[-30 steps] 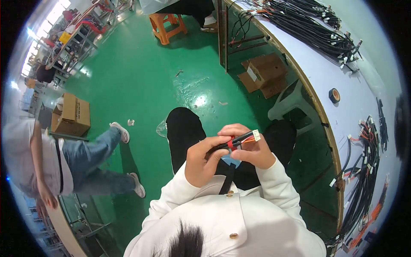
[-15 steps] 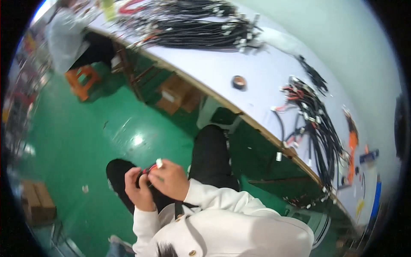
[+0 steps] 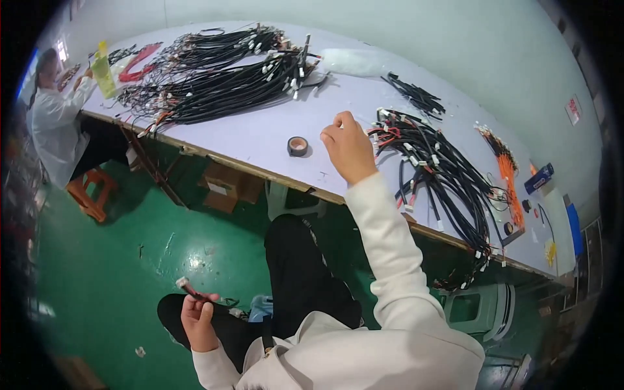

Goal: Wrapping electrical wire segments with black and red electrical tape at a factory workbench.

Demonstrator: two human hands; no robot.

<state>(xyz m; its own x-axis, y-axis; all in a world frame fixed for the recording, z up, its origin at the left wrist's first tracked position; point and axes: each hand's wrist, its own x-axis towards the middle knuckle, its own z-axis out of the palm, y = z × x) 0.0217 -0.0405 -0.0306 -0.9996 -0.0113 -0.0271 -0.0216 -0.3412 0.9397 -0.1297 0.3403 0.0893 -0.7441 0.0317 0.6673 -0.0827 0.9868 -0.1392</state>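
Observation:
Low over my lap, my left hand (image 3: pixel 199 320) is closed around a wire cable (image 3: pixel 187 286) with a white connector at its upper end. Dark wire trails from that hand toward my thigh. My right hand (image 3: pixel 351 148) is stretched out over the white table, its fingers curled and thumb drawn in; whatever they hold, if anything, is hidden. Left of it a roll of black tape (image 3: pixel 298 147) lies on the tabletop, apart from the fingers. Just to its right spreads a bundle of black cables (image 3: pixel 448 169) with white connectors and red wire ends.
A large pile of black cables (image 3: pixel 221 97) covers the table's far left. Behind lie a clear plastic bag (image 3: pixel 354 62) and short black wires (image 3: pixel 416 96). Orange wires (image 3: pixel 510 179) lie at right. A person (image 3: pixel 55 136) sits at the left end on an orange stool (image 3: pixel 92 194).
My right hand has left the cable and reached up and forward over the table. My left hand still holds the cable, slightly lower. The view has shifted toward the table.

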